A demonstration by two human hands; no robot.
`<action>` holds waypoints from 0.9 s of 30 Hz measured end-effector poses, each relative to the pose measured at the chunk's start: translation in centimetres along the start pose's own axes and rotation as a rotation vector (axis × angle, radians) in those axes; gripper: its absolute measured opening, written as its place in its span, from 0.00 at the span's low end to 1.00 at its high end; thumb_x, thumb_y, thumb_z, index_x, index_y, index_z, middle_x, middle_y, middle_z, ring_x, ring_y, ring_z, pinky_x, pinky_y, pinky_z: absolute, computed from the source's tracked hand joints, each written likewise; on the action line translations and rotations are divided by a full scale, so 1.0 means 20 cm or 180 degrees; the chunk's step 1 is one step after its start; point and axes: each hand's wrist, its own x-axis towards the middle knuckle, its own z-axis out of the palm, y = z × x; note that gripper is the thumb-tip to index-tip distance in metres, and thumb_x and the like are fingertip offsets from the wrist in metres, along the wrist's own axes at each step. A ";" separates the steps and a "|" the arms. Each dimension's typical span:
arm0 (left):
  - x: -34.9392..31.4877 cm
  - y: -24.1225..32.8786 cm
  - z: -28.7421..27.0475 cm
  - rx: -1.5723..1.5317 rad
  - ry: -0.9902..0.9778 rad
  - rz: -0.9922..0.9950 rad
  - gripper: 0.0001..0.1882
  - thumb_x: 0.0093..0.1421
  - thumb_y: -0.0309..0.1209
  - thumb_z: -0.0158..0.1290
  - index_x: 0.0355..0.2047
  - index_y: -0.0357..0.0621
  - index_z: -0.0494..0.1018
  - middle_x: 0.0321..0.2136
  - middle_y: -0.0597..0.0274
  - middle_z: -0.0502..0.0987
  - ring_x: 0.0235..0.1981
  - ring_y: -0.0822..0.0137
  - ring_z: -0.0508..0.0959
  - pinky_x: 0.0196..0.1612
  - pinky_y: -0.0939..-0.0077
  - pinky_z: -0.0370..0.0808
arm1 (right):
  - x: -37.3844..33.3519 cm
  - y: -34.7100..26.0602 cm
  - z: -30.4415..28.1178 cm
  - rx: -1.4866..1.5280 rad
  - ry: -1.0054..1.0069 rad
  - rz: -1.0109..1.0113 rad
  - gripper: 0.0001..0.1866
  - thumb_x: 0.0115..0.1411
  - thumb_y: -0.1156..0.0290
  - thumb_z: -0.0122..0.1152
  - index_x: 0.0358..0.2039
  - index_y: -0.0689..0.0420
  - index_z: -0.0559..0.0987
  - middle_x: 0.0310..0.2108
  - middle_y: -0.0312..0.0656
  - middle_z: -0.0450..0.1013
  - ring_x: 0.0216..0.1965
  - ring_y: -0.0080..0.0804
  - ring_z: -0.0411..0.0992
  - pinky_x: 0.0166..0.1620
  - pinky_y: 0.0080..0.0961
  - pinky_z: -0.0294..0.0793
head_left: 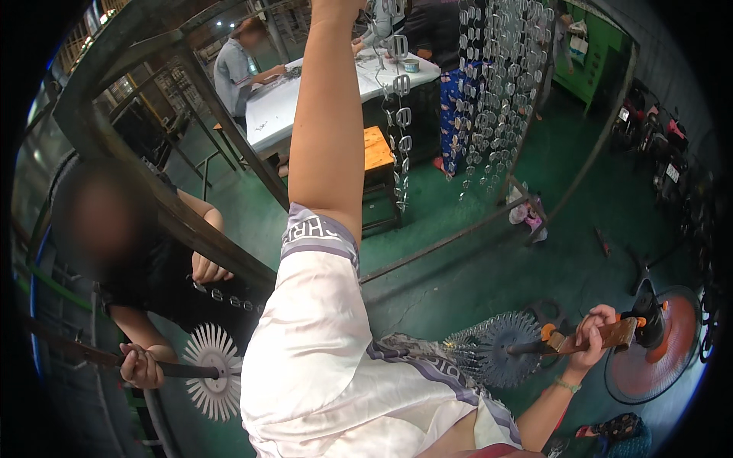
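Observation:
My left arm stretches up in a white sleeve; only the heel of my left hand [340,6] shows at the top edge, its fingers cut off. Beside it hangs a strand of metal buckle-shaped pieces [403,116]. At the lower right, my right hand [589,340] has its fingers wrapped round a wooden bar [617,336]. This bar lies by the end of a dark shaft [527,348], which carries a toothed metal disc [508,353]. Small metal pieces cluster on its teeth. My sleeve partly covers the other end.
A co-worker at left grips a shaft with a white toothed disc [212,372] and touches a chain [229,298]. A metal frame [427,252] holds many hanging strands [489,114]. Behind are a white table [267,126] with people, a wooden stool [377,150] and, right, a fan [672,351].

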 end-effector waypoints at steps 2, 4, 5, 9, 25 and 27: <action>-0.08 0.01 -0.01 -0.0253 -0.0230 -0.0113 0.08 0.52 0.30 0.59 0.26 0.36 0.78 0.19 0.67 0.76 0.18 0.80 0.69 0.21 0.84 0.65 | 0.00 0.01 -0.01 -0.0001 -0.0005 -0.0023 0.17 0.51 0.65 0.50 0.35 0.66 0.64 0.13 0.29 0.53 0.12 0.13 0.50 0.16 0.10 0.48; -0.18 0.04 -0.03 -0.0159 -0.0416 -0.0115 0.08 0.51 0.31 0.60 0.26 0.37 0.78 0.19 0.67 0.76 0.19 0.80 0.70 0.22 0.84 0.65 | 0.00 0.02 -0.02 0.0002 -0.0044 -0.0059 0.17 0.52 0.65 0.50 0.36 0.66 0.64 0.13 0.29 0.53 0.12 0.13 0.50 0.16 0.10 0.49; -0.24 0.06 -0.04 -0.0190 -0.0491 -0.0234 0.08 0.51 0.31 0.60 0.26 0.37 0.78 0.19 0.68 0.76 0.19 0.80 0.70 0.22 0.84 0.65 | 0.00 0.03 -0.03 0.0013 -0.0081 -0.0072 0.17 0.52 0.66 0.49 0.36 0.66 0.64 0.13 0.29 0.53 0.12 0.13 0.50 0.16 0.10 0.49; -0.50 -0.03 0.00 -0.0655 -0.0884 -0.0333 0.08 0.51 0.30 0.60 0.26 0.37 0.78 0.20 0.66 0.77 0.20 0.79 0.71 0.23 0.83 0.67 | 0.00 0.04 -0.04 -0.0057 -0.0081 -0.0064 0.18 0.52 0.65 0.49 0.36 0.68 0.64 0.13 0.30 0.54 0.13 0.13 0.51 0.18 0.11 0.49; -1.94 -0.17 0.15 -0.1656 -0.2919 -0.1063 0.07 0.46 0.26 0.63 0.25 0.38 0.76 0.23 0.64 0.75 0.23 0.73 0.73 0.25 0.80 0.67 | 0.04 -0.02 -0.02 0.0106 -0.0346 0.0158 0.20 0.51 0.66 0.49 0.39 0.70 0.65 0.15 0.31 0.53 0.16 0.16 0.52 0.20 0.12 0.52; -2.11 -0.18 0.18 -0.1668 -0.3134 -0.1064 0.07 0.46 0.25 0.62 0.26 0.38 0.76 0.25 0.63 0.76 0.26 0.71 0.74 0.27 0.79 0.68 | 0.05 -0.02 -0.01 0.0060 -0.0379 0.0144 0.20 0.51 0.65 0.49 0.39 0.70 0.65 0.15 0.31 0.53 0.16 0.16 0.53 0.21 0.12 0.52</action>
